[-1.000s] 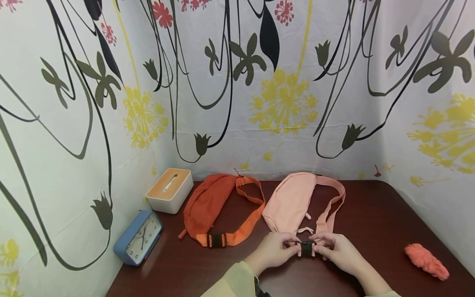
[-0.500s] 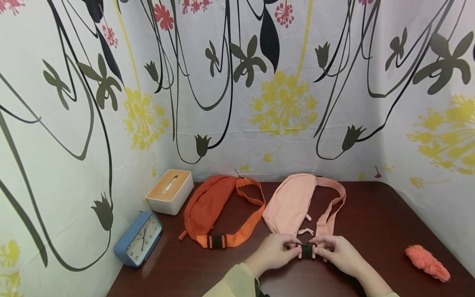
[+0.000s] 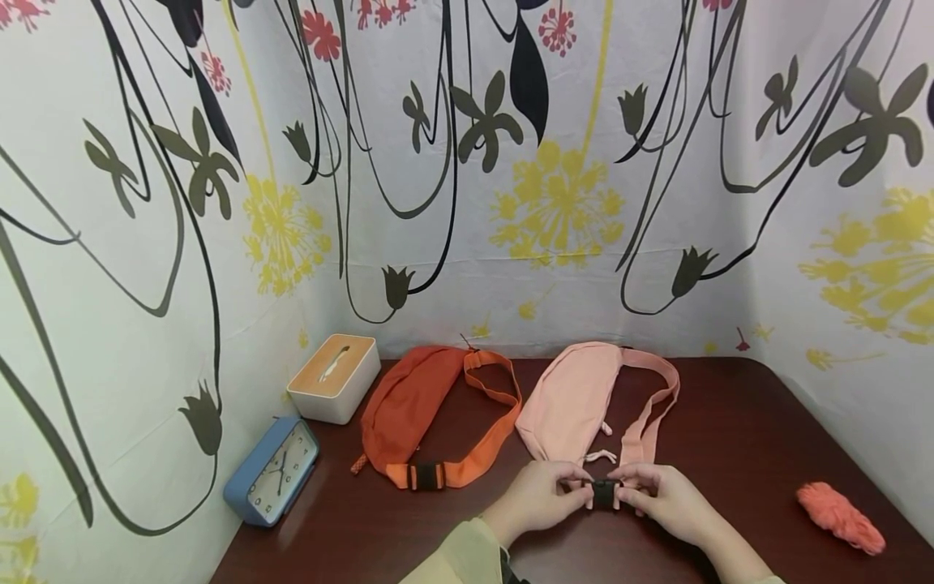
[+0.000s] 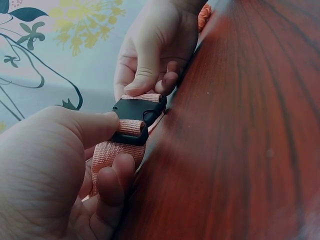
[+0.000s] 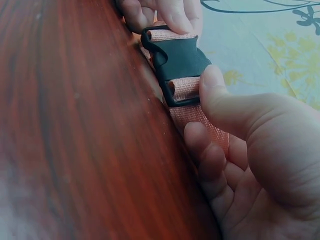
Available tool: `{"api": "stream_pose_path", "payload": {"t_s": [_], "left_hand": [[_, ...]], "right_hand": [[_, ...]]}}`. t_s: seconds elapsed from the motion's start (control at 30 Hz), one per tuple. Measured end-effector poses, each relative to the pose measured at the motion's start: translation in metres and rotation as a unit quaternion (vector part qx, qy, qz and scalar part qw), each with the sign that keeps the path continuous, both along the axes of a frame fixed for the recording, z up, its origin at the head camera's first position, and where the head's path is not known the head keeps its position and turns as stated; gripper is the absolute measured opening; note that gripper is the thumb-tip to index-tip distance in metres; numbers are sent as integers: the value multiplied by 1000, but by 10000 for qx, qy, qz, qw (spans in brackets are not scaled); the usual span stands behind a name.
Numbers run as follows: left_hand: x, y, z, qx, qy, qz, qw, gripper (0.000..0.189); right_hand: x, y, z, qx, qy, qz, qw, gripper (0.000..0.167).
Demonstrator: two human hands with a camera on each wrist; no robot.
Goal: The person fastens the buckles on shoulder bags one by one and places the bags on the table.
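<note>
A pink waist bag (image 3: 567, 397) lies on the dark table, its strap (image 3: 652, 405) looping round to the right. At its near end is a black side-release buckle (image 3: 604, 491), its two halves joined. My left hand (image 3: 543, 492) pinches the buckle's left end, thumb on top. On the other end my right hand (image 3: 666, 496) grips in the same way. Both wrist views show the buckle (image 4: 135, 110) close above the table top, with pink webbing (image 5: 185, 89) threaded through its end bars. Part of the webbing is hidden behind the fingers.
To the left lies an orange waist bag (image 3: 409, 401) with its black buckle (image 3: 426, 476) fastened. Beyond it stand a tissue box (image 3: 334, 377) and a blue clock (image 3: 273, 470). A coral yarn bundle (image 3: 839, 517) lies at the right. Patterned fabric (image 3: 467, 203) walls the table's back and sides.
</note>
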State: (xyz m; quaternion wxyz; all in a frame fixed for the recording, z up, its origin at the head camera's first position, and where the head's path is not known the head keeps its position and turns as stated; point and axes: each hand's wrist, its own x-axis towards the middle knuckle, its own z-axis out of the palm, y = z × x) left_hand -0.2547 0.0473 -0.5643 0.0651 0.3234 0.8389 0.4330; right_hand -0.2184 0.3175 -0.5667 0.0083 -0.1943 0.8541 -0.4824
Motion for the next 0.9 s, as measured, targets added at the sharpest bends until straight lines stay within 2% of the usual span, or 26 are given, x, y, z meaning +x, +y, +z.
{"api": "stream_pose_path", "payload": {"t_s": [0.2, 0.43, 0.53, 0.73, 0.83, 0.9], "left_hand": [[1, -3, 0, 243, -356, -102, 9990, 17], [-2, -5, -3, 373, -402, -61, 9985, 18], [-1, -5, -5, 558, -514, -79, 9971, 20], [4, -11, 0, 1135, -1064, -3, 9878, 28], [5, -16, 6, 1298, -984, 81, 9866, 31], [4, -20, 10, 1359, -853, 105, 9870, 31]], "right_hand": [[0, 0, -1, -38, 40, 165, 9998, 24], [-4, 1, -1, -161, 53, 373, 9992, 24], [-3, 1, -2, -151, 146, 310, 9993, 20], [1, -5, -5, -64, 316, -258, 9991, 15], [2, -8, -1, 114, 458, -796, 9957, 11], [2, -9, 3, 300, 701, -1250, 9892, 7]]}}
